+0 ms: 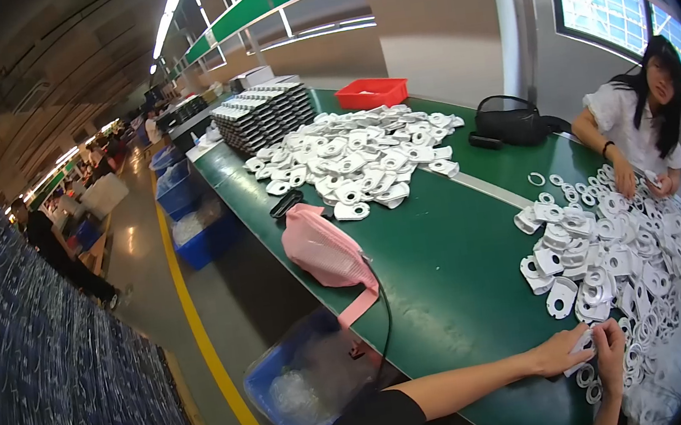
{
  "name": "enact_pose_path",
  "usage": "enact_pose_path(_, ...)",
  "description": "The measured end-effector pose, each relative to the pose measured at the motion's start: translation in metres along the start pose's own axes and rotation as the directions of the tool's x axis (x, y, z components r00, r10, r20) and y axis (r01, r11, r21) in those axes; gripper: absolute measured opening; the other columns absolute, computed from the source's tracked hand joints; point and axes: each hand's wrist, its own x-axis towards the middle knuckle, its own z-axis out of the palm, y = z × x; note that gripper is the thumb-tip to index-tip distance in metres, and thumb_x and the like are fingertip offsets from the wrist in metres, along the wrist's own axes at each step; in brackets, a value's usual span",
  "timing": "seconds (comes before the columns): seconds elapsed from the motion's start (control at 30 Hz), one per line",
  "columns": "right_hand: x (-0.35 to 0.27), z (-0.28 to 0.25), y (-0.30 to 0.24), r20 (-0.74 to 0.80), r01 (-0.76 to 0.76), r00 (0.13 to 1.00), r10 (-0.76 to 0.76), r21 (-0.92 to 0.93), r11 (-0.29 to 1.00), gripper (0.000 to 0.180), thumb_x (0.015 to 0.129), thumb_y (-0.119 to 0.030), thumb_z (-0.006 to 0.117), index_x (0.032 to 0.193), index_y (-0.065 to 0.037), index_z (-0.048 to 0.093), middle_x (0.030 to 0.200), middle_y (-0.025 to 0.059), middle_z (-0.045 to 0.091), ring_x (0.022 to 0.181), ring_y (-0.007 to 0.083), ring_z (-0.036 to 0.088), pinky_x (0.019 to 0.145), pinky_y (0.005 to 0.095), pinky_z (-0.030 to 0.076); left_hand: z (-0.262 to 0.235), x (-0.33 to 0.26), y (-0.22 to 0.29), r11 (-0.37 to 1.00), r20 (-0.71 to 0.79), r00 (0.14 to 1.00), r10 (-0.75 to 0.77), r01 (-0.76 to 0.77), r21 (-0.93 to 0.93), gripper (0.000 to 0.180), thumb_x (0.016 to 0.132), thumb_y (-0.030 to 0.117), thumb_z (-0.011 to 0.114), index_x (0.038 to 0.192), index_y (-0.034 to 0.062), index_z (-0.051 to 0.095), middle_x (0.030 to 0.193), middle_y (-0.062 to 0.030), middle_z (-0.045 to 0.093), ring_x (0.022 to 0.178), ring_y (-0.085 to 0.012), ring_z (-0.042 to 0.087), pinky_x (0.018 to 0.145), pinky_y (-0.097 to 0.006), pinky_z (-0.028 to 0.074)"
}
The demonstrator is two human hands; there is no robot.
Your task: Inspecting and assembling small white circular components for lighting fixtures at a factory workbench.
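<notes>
My left hand (557, 353) reaches in low at the right and is closed on a white plastic part (581, 345). Against the same part press the fingers of my right hand (609, 349); whether they pinch a second small piece is hidden. Just beyond both hands spreads a heap of white plastic plates with round holes (594, 266). White rings (631, 359) lie scattered beside my right hand, close to clear plastic bags (673, 358).
A co-worker (635, 117) handles white parts across the green table (426, 287). Farther along lie a pink bag (323, 244), another white pile (359, 155), stacked trays (261, 116), a red bin (372, 92) and a black bag (512, 121). A blue crate (273, 391) stands below the edge.
</notes>
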Motion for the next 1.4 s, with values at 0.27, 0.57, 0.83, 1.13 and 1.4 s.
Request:
enact_pose_path(0.27, -0.004, 0.014, -0.010, 0.100, 0.053, 0.994, -0.045, -0.081, 0.995, 0.015, 0.088, -0.007, 0.047, 0.074, -0.003, 0.046, 0.065, -0.0013, 0.043, 0.060, 0.0050, 0.037, 0.053, 0.0206, 0.030, 0.000, 0.000, -0.003, 0.988, -0.215, 0.971, 0.107, -0.080, 0.130, 0.025, 0.091, 0.020, 0.042, 0.077, 0.0012, 0.050, 0.069, -0.0205, 0.054, 0.068, -0.0409, 0.051, 0.058, -0.047, 0.037)
enact_pose_path(0.57, 0.003, 0.023, 0.016, -0.217, 0.115, 0.973, -0.077, 0.170, 0.979, 0.022, 0.095, -0.019, 0.043, 0.085, -0.001, 0.053, 0.074, -0.0010, 0.049, 0.066, 0.0044, 0.043, 0.058, 0.0188, 0.035, 0.013, 0.008, -0.007, 0.988, -0.483, 0.871, 0.088, -0.140, -0.073, 0.022, 0.092, 0.019, 0.043, 0.083, -0.0009, 0.045, 0.070, -0.0207, 0.051, 0.066, -0.0406, 0.048, 0.056, -0.041, 0.039)
enact_pose_path(0.83, 0.006, 0.008, 0.025, -0.247, 0.060, 0.969, -0.013, 0.181, 0.982, 0.025, 0.094, -0.022, 0.047, 0.084, -0.001, 0.057, 0.072, -0.0011, 0.056, 0.064, 0.0037, 0.048, 0.056, 0.0191, 0.038, 0.020, 0.003, 0.004, 0.924, -0.322, 0.938, 0.129, -0.232, -0.305, 0.015, 0.095, 0.018, 0.039, 0.099, 0.0042, 0.039, 0.079, -0.0055, 0.048, 0.062, -0.0083, 0.047, 0.054, -0.024, 0.041)
enact_pose_path(1.13, 0.003, -0.007, 0.004, 0.101, -0.011, 0.995, 0.011, 0.004, 1.000, 0.014, 0.087, -0.007, 0.053, 0.081, 0.003, 0.060, 0.071, 0.0010, 0.058, 0.063, 0.0060, 0.050, 0.058, 0.0199, 0.039, 0.006, 0.013, -0.023, 0.954, -0.012, 1.000, -0.007, 0.003, -0.299, 0.030, 0.092, 0.027, 0.042, 0.082, -0.0007, 0.051, 0.073, -0.0080, 0.056, 0.063, -0.0195, 0.050, 0.059, -0.035, 0.041)
enact_pose_path(1.4, -0.002, 0.013, 0.000, 0.000, 0.049, 0.999, -0.050, -0.181, 0.982, 0.016, 0.085, -0.008, 0.052, 0.073, 0.003, 0.054, 0.066, 0.0032, 0.053, 0.063, 0.0081, 0.046, 0.058, 0.0229, 0.036, -0.006, 0.003, -0.005, 0.979, -0.257, 0.965, 0.048, 0.006, 0.204, 0.024, 0.086, 0.021, 0.048, 0.074, 0.0016, 0.053, 0.066, -0.0192, 0.055, 0.065, -0.0397, 0.052, 0.055, -0.043, 0.039)
